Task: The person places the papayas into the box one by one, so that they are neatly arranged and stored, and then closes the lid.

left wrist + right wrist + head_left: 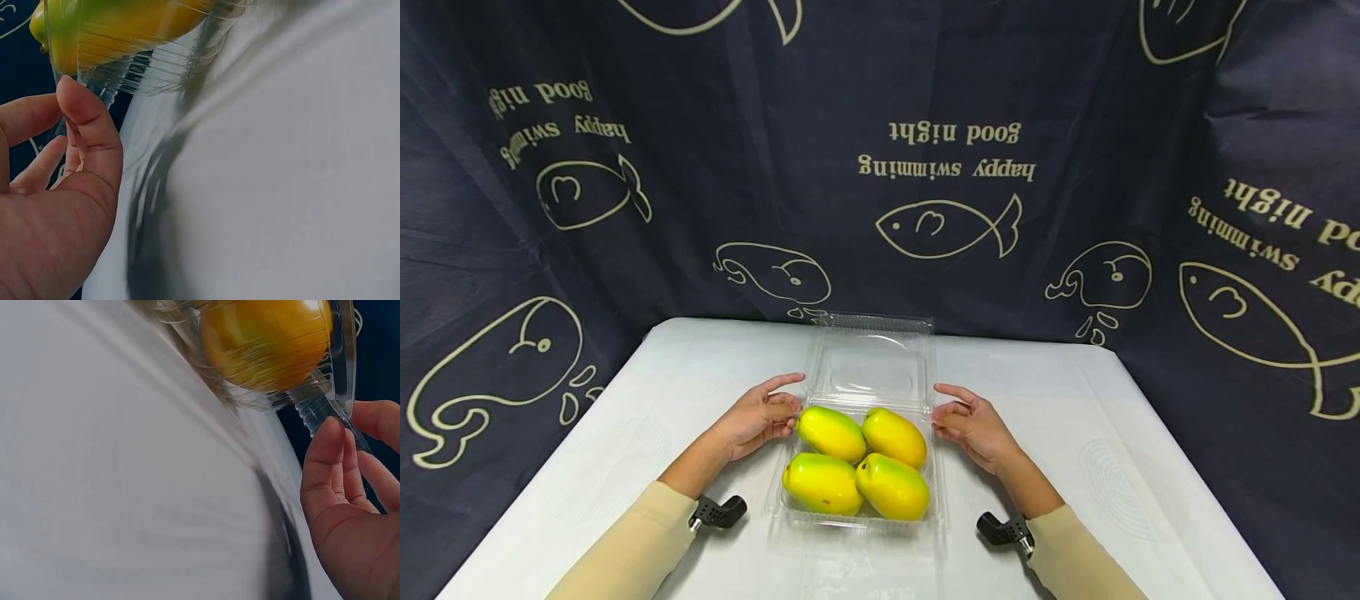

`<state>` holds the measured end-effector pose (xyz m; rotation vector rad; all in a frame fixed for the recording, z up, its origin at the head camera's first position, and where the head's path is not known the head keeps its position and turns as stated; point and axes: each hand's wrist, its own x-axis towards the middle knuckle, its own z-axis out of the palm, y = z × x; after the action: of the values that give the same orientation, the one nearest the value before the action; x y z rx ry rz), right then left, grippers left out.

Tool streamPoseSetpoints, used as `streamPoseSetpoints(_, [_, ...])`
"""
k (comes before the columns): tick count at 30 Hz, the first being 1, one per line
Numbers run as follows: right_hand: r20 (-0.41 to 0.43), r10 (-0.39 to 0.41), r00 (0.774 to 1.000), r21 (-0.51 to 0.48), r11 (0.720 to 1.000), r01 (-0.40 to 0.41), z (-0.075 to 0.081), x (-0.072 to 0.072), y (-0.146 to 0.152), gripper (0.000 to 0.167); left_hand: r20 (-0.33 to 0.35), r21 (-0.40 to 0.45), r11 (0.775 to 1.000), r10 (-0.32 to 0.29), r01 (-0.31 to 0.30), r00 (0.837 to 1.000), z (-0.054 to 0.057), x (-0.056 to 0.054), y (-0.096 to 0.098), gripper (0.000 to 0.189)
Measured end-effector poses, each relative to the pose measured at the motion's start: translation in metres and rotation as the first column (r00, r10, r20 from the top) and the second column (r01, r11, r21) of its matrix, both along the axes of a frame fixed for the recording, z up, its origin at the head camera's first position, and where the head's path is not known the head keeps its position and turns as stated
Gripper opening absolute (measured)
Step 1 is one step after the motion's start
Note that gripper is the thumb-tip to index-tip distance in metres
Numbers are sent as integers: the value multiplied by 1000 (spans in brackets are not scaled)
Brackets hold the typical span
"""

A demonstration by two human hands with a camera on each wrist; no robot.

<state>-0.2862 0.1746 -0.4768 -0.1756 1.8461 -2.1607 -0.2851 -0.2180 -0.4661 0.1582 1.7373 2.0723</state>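
A clear plastic clamshell box (797, 521) stands on the table with its lid (871, 367) tipped open toward the back. Inside, several yellow-green mangoes (893, 487) lie in two rows. My left hand (758, 422) is at the box's left side near the hinge; in the left wrist view, thumb and index finger pinch its rim beside a mango (131, 28). On the opposite side my right hand (973, 429) pinches the rim near the hinge, its thumb (325, 447) against the clear plastic in the right wrist view.
The white-covered table (1075, 433) extends on both sides of the box. Behind it hangs a dark blue curtain (820, 158) with fish and whale drawings. A black wrist mount (718, 512) sits on each forearm by the sleeve.
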Motion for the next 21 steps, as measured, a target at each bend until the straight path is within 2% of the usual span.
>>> streamPoseSetpoints(21, [-57,-45,997,-13,999,44,2,-1,-3,68,-36,-12,999,51,-52,998,3,-1,5,72])
